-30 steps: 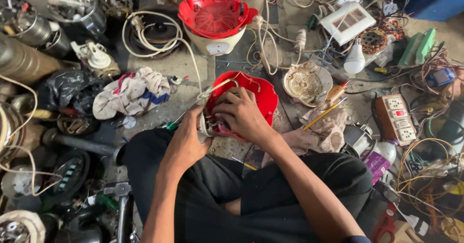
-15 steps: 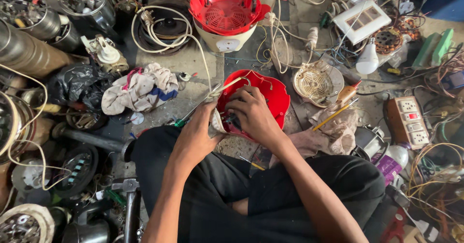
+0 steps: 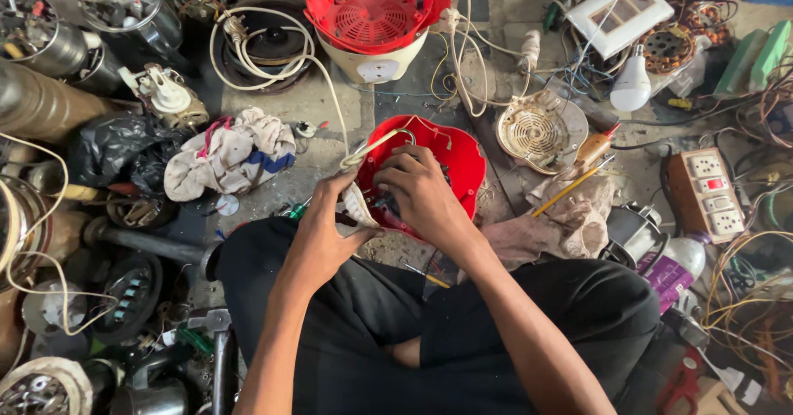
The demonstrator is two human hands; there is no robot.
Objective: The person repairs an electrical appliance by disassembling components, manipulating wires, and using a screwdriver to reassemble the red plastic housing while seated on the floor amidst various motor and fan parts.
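Person sits cross-legged on the floor (image 3: 330, 109), both hands at a red plastic housing (image 3: 450, 155) lying open just in front of the knees. Right hand (image 3: 421, 196) is inside the housing's near half, fingers curled down onto the parts within (what exactly they pinch is hidden under the knuckles). Left hand (image 3: 326, 233) sits at the housing's left edge, touching it, fingers closed round a braided white cord (image 3: 363, 152) that loops up over the rim. So the housing lies between and under the two hands, right one over it, left one beside.

Around it: cream appliance base with red grille top (image 3: 372, 23) further out, well apart from the hands. Bundled rag (image 3: 231, 155) to the left, near the left hand. Round metal grille disc (image 3: 541, 130) just right of the housing, a white bulb (image 3: 632, 85) beyond it, a yellow-handled tool (image 3: 574, 185) on cloth to the right. Extension socket board (image 3: 710, 192) far right. Loose wires and motor parts all round.
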